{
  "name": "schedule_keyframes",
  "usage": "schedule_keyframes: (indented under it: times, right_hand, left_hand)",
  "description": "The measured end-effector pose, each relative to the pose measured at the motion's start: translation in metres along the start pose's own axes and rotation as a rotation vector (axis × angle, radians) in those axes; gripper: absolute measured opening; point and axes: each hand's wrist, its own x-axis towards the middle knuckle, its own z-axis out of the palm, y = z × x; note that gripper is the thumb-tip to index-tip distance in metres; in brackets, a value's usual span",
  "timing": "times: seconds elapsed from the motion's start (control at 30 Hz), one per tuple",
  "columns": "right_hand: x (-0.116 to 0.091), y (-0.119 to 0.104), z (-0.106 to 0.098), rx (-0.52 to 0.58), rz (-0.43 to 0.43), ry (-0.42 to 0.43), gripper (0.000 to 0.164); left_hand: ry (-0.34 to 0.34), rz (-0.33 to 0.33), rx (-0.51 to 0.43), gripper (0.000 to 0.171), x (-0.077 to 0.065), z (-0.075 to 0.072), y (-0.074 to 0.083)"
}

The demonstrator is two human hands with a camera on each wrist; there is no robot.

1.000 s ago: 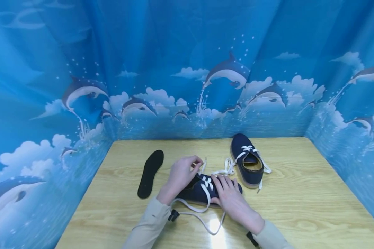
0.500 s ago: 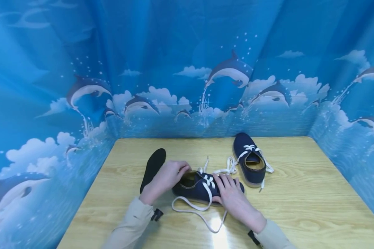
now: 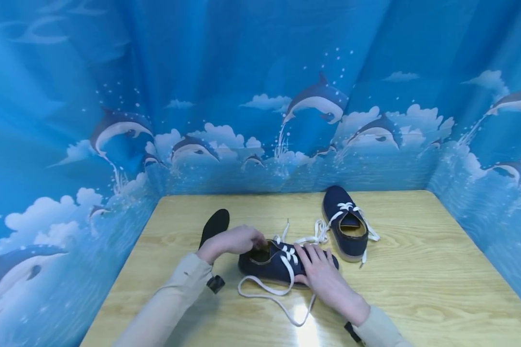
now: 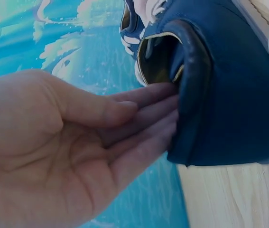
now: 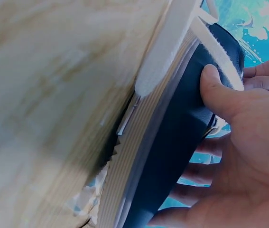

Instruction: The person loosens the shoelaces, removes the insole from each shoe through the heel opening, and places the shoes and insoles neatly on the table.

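A navy canvas shoe (image 3: 265, 272) with white laces lies on the table, toe to the right. My right hand (image 3: 325, 284) holds it by the front part. In the right wrist view, the thumb (image 5: 212, 76) lies on one side of the upper and the fingers reach over to the other. My left hand (image 3: 239, 239) is at the heel end, its fingers dipping into the shoe's opening. Seen from the left wrist, these fingers (image 4: 143, 137) are fairly straight, and the heel collar (image 4: 196, 80) hides their tips. A black insole (image 3: 216, 225) lies partly behind the left hand.
Another navy shoe (image 3: 336, 202) stands at the back right, its laces hanging loose. A long white lace (image 3: 282, 306) loops on the wooden table (image 3: 438, 270) in front of the held shoe. A blue dolphin-print curtain (image 3: 243, 62) borders the table at the back and sides.
My left hand has shifted left from beside the tongue to the heel end, with its fingers now lowered into the opening. The right hand stays in place on the shoe.
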Motion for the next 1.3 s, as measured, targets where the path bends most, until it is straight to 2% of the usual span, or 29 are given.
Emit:
schedule_keyframes:
  times: [0.1,0.23,0.53,0.73,0.83,0.93,1.07,1.2,1.3]
  right_hand:
    - [0.000,-0.001,-0.001,-0.006,0.002,-0.005,0.079]
    - [0.000,-0.003,-0.001,-0.022,-0.002,0.003,0.078]
    - [0.001,-0.001,0.002,-0.037,-0.012,0.017,0.078]
    - [0.000,-0.002,0.002,-0.040,-0.014,0.018,0.078]
    - [0.000,-0.003,0.002,-0.040,-0.009,0.009,0.078]
    - [0.000,-0.004,0.001,-0.036,-0.004,0.003,0.079]
    - [-0.001,-0.005,0.000,-0.030,0.008,0.002,0.079]
    - [-0.001,-0.004,0.000,-0.031,0.010,0.010,0.080]
    - [-0.001,-0.003,0.001,-0.038,0.003,0.013,0.080]
  left_hand:
    - [-0.085,-0.021,0.033,0.040,0.005,-0.003,0.002]
    - [-0.150,-0.050,0.085,0.040,0.013,-0.004,0.006]
    - [-0.176,-0.089,0.192,0.028,0.024,0.000,0.016]
    - [-0.203,-0.040,0.238,0.027,0.029,-0.004,0.015]
    - [-0.200,0.003,0.180,0.027,0.030,-0.007,0.010]
    - [-0.224,0.044,0.044,0.033,0.029,-0.011,0.003]
    - [-0.264,0.056,-0.118,0.038,0.029,-0.014,-0.006]
    - [-0.290,0.052,-0.172,0.027,0.030,-0.012,-0.012]
    - [-0.318,0.052,-0.208,0.009,0.031,-0.009,-0.017]
